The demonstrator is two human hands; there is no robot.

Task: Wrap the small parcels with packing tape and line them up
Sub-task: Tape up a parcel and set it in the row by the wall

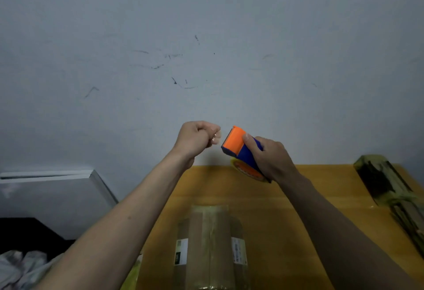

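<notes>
My right hand (pixel 273 159) grips an orange and blue tape dispenser (pixel 238 146), raised above the far edge of the yellow table (pixel 298 209); its roll of clear tape (pixel 249 171) shows below the hand. My left hand (pixel 198 137) is raised just left of the dispenser's blade, fingers curled, thumb and forefinger pinching what looks like the clear tape end. A brown parcel (pixel 211 244) with tape strips and white labels lies on the table below both hands, near me.
Two dark parcels (pixel 385 184) wrapped in glossy tape lie along the table's right side. A grey wall stands close behind the table. A white panel (pixel 57 195) leans at the left, with crumpled bags (pixel 20 266) below it.
</notes>
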